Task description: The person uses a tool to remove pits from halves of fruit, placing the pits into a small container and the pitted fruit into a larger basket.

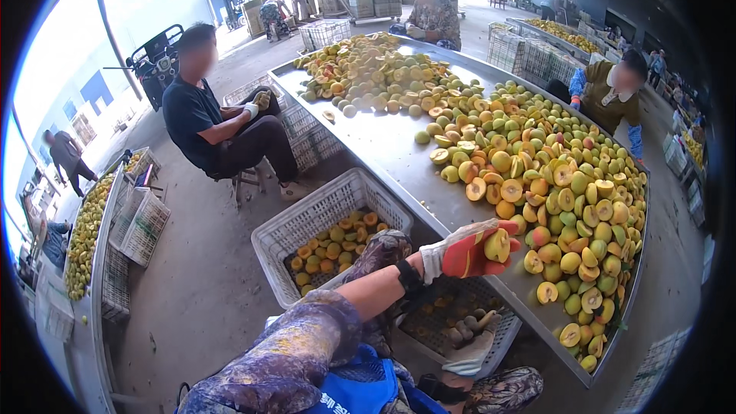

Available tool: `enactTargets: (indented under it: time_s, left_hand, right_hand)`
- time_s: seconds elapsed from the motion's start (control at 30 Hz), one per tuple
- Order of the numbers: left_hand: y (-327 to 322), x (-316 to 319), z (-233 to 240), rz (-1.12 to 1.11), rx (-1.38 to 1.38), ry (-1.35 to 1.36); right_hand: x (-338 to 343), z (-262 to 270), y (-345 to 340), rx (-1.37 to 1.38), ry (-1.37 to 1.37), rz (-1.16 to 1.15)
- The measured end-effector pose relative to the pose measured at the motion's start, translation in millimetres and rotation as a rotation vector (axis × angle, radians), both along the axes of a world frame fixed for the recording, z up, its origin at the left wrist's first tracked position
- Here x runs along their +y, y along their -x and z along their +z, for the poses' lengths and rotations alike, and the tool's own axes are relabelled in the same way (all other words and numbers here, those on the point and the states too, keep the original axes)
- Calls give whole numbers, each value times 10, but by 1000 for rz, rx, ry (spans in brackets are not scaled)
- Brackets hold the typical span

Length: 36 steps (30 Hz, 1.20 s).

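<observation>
My left hand [471, 250], in a white work glove with a red coated palm, holds a yellow-green peach [497, 245] that looks cut. It is over the near edge of a metal sorting table [382, 144], beside a heap of whole and halved peaches [566, 184]. Lower down, my right hand [474, 340] wears a pale glove with greyish fingertips. Its fingers look curled above a plastic crate [506, 339] beneath the table edge; whether they grip anything is unclear. A few dim fruit pieces lie in that crate.
Left of my knee stands a pale plastic crate [264, 241] partly filled with peach halves [333, 247]. A seated person [195, 109] works at the table's left side; others sit at its far end and right side. Another fruit-laden table [106, 241] runs along the left.
</observation>
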<state>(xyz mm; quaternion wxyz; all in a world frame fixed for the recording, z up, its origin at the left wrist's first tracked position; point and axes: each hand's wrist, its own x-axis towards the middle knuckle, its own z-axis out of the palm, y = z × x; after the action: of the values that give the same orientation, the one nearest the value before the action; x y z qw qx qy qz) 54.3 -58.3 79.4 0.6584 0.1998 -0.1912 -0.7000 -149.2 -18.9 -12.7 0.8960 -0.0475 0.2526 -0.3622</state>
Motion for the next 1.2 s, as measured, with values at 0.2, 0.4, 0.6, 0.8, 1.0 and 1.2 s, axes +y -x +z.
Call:
enactTargets:
  time_s: [0.2,0.4,0.6,0.8,1.0,1.2]
  left_hand:
    - [21,169,-226,1,-14,-45]
    - [47,217,-330,50,65,-53]
    - [297,193,-432,3,44,-116]
    - [406,262,-478,19,-300,-52]
    - [491,285,-481,69,-546,3]
    - [449,230,-282,42,-634,-81]
  right_hand:
    - [125,288,-140,336,52,-22]
    - [109,388,-232,432,294,-28]
    - [102,481,-83,446,406,-3]
    - [63,374,-109,640,624,-67]
    - [-69,534,-93,974,949,-264]
    - [-427,406,-270,1211,1239,-424]
